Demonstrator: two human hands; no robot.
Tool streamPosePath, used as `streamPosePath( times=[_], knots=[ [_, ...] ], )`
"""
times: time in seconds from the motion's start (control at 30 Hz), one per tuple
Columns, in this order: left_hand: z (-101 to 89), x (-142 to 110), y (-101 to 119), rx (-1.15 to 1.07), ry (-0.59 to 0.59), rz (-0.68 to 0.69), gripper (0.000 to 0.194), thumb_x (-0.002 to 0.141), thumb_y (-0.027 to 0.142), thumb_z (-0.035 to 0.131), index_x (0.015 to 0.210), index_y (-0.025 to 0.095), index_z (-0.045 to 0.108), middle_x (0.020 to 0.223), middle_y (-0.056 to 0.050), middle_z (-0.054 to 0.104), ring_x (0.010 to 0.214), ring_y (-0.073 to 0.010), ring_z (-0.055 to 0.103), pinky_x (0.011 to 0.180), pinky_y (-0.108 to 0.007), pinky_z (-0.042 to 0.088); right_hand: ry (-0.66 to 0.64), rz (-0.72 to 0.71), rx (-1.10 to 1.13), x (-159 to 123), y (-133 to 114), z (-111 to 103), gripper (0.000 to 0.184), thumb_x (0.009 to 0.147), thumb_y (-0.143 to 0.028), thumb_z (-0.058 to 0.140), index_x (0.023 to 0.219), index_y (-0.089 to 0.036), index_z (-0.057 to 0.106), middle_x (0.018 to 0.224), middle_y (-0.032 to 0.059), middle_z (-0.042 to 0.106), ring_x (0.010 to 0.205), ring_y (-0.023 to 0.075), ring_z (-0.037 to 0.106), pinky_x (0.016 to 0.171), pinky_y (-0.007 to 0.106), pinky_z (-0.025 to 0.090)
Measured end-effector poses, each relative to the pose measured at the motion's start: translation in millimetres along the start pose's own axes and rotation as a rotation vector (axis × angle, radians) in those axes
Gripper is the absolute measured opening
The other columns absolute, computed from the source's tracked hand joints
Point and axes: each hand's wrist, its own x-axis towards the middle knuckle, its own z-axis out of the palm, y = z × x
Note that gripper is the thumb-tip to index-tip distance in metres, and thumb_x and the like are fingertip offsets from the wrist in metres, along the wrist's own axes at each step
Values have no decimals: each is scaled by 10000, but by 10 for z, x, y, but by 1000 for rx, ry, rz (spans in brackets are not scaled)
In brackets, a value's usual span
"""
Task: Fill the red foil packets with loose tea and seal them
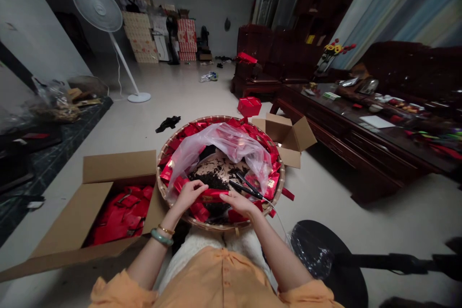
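Observation:
A narrow red foil packet (212,196) stretches level between my two hands over the near side of a round woven basket (164,154). My left hand (190,194) pinches its left end with thumb and fingers. At the right end, my right hand (238,203) has its fingers closed on the packet. A black corded tool with two long, parted jaws (249,188), like a heat sealer, lies just above my right hand; whether that hand also grips it, I cannot tell. Dark, dry tea-like leaves (209,175) lie inside a clear plastic bag (231,137), ringed by red packets (272,180).
At left stands an open cardboard box (68,211) full of red packets. Another open box (285,134) sits beyond the basket, near a dark wooden table (317,125). A black round base (325,260) is at lower right. A white fan (139,97) stands farther off.

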Motion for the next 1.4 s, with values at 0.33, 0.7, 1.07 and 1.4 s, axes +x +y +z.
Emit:
streamPosePath(
  times=[0.33, 0.7, 1.07, 1.4],
  knots=[
    [131, -266, 121, 664, 112, 544, 580, 689, 374, 689, 1233, 254, 529, 1270, -95, 525, 1235, -346, 330, 1024, -557, 211, 113, -46, 164, 52, 114, 71, 495, 794, -593, 482, 1015, -181, 645, 1000, 94, 679, 972, 219, 599, 844, 369, 445],
    [393, -426, -186, 645, 45, 459, 657, 668, 63, 608, 1293, 201, 461, 1271, -91, 544, 1047, -280, 456, 911, -469, 391, 91, 13, 284, 112, 379, 214, 485, 757, -592, 549, 983, -175, 649, 987, 78, 678, 971, 202, 588, 943, 390, 389],
    [408, -474, -353, 565, 117, 522, 586, 647, 95, 633, 1214, 166, 503, 1172, -94, 602, 1018, -262, 498, 898, -439, 460, 20, 32, 125, 103, 271, 269, 588, 790, -645, 448, 1028, -151, 661, 1003, 58, 677, 987, 202, 564, 1025, 411, 288],
    [240, -332, -387, 478, 323, 466, 505, 662, 125, 641, 1153, 180, 537, 1091, -88, 634, 999, -243, 569, 880, -400, 487, 302, -94, -26, 169, 12, -72, 618, 810, -650, 379, 836, -117, 692, 778, 112, 692, 813, 234, 649, 851, 411, 454]
  ],
)
